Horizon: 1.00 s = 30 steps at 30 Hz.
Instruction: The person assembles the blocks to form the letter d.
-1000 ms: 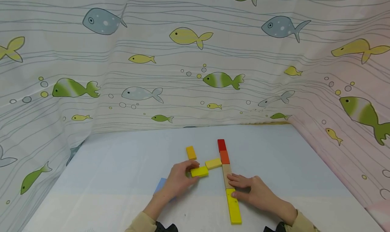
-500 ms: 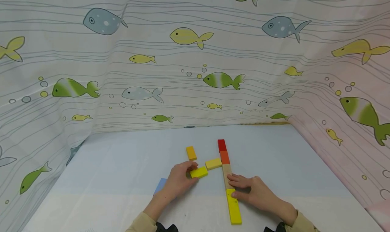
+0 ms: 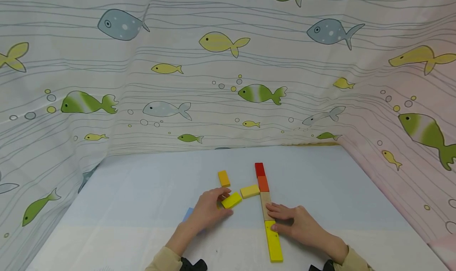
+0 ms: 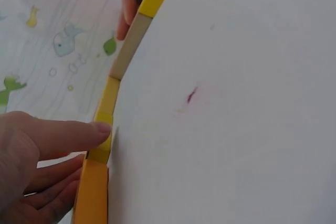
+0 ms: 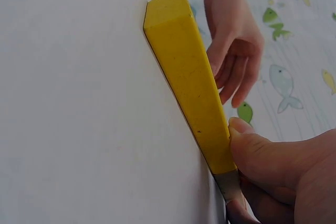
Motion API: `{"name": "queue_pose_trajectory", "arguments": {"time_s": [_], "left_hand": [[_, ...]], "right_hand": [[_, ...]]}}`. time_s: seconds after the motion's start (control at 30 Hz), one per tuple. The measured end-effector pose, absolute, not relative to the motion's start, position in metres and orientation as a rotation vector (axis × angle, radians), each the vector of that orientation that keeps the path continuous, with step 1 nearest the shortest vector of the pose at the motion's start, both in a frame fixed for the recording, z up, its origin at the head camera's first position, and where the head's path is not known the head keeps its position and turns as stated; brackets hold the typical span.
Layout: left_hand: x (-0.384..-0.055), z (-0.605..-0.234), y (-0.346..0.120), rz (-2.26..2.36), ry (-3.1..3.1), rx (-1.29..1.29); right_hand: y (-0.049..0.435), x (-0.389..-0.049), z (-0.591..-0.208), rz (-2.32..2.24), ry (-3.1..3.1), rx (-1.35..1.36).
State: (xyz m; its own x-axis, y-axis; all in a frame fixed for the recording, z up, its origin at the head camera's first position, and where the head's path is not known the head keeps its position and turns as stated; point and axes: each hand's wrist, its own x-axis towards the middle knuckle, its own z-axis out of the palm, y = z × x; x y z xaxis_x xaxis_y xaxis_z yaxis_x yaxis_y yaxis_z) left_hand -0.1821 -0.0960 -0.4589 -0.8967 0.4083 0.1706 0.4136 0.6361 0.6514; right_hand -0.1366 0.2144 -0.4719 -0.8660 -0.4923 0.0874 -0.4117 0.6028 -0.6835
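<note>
My left hand (image 3: 210, 207) holds a small bright yellow block (image 3: 231, 200) near the middle of the table, its thumb at the near side and fingers at the far side. In the left wrist view the thumb tip lies against this yellow block (image 4: 100, 153). A pale yellow block (image 3: 250, 191) stands between it and a row of blocks: red (image 3: 260, 169), orange-red (image 3: 263, 184), plain wood (image 3: 265, 201) and long yellow (image 3: 274, 247). My right hand (image 3: 301, 223) rests at that row, fingers on the plain wood block, thumb against the long yellow one.
An orange-yellow block (image 3: 224, 179) lies just beyond my left fingers. Something blue (image 3: 188, 214) shows partly behind my left forearm. The white table (image 3: 149, 184) reaches back to a fish-print curtain (image 3: 221, 85) at its rear and sides.
The small yellow block has turned slightly counterclockwise and shifted a little to the left, its right end now farther back. My left thumb lies slightly lower. The right hand and the row stay put.
</note>
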Motion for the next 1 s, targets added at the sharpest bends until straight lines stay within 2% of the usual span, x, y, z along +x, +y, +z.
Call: {"name": "queue_pose_trajectory", "arguments": {"time_s": [1.0], "left_hand": [[-0.1829, -0.4623, -0.0978, -1.183, -2.805, -0.66]], "right_hand": [[0.2142, -0.137, -0.4721, -1.11, 2.714, -0.752]]}}
